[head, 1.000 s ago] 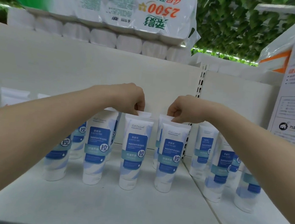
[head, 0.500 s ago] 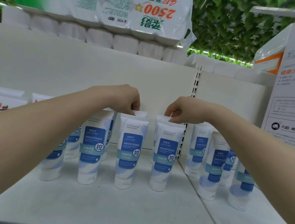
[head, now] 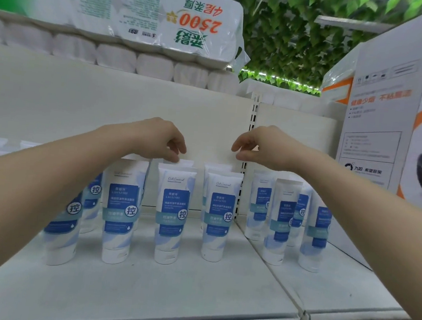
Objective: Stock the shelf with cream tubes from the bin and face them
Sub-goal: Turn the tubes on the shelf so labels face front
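Several white-and-blue cream tubes stand cap-down in two rows on the white shelf (head: 167,291), labels facing me. My left hand (head: 160,140) reaches over the front middle tube (head: 173,215) and pinches the crimped top of the rear tube (head: 186,163) behind it. My right hand (head: 259,146) hovers just above another rear tube (head: 217,166), fingers loosely curled and holding nothing. In front of that one stands a front tube (head: 221,217). No bin is in view.
More cream tubes (head: 281,217) stand on the adjoining shelf bay to the right, past the slotted upright (head: 251,138). A large white carton (head: 386,124) sits at far right. A pack of toilet rolls (head: 141,13) lies on top of the shelf unit.
My right hand has let go of the rear tube's top and risen above it. My left hand stays at the other rear tube's top.
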Motion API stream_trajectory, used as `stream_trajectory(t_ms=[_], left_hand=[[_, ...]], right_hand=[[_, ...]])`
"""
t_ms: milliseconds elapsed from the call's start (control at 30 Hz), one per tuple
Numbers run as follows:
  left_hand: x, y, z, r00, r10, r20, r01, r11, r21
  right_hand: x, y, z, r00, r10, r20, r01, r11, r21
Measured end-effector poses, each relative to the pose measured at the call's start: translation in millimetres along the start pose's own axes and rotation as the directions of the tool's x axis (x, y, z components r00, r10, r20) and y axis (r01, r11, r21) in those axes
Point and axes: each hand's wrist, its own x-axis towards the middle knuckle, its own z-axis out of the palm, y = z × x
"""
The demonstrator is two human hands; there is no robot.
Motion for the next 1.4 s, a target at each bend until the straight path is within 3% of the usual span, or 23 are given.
stream_trajectory(t_ms=[200,400,567,667,833,1133,1400], left_hand=[[8,33,-12,0.969,0.096,-0.227,-0.060,0.985,0.159],[45,100,-9,0.970,0.132,-0.206,-0.087,0.973,0.216],[82,141,18,0.996,0.085,-0.041,-0.076,0.980,0.185],[97,152,32,0.997,0.053,0.064,-0.061,0.989,0.136],[109,157,45,0.989,0.074,0.125,-0.089,0.989,0.121],[110,149,46,0.992,0.086,0.090,-0.099,0.983,0.154],[110,146,50,0.996,0.069,0.057,-0.078,0.984,0.162]], right_hand=[[-12,29,-20,0.997,-0.017,-0.072,-0.002,0.966,-0.260],[-20,82,-35,0.997,0.032,0.070,-0.002,0.920,-0.392],[-16,120,-21,0.935,0.090,0.343,-0.007,0.972,-0.236],[-12,132,-9,0.909,0.050,0.414,0.035,0.980,-0.195],[-8,139,6,0.921,-0.022,0.389,0.076,0.989,-0.125],[-3,138,17,0.949,-0.093,0.300,0.110,0.993,-0.040],[-5,136,19,0.929,-0.079,0.363,0.106,0.993,-0.055]])
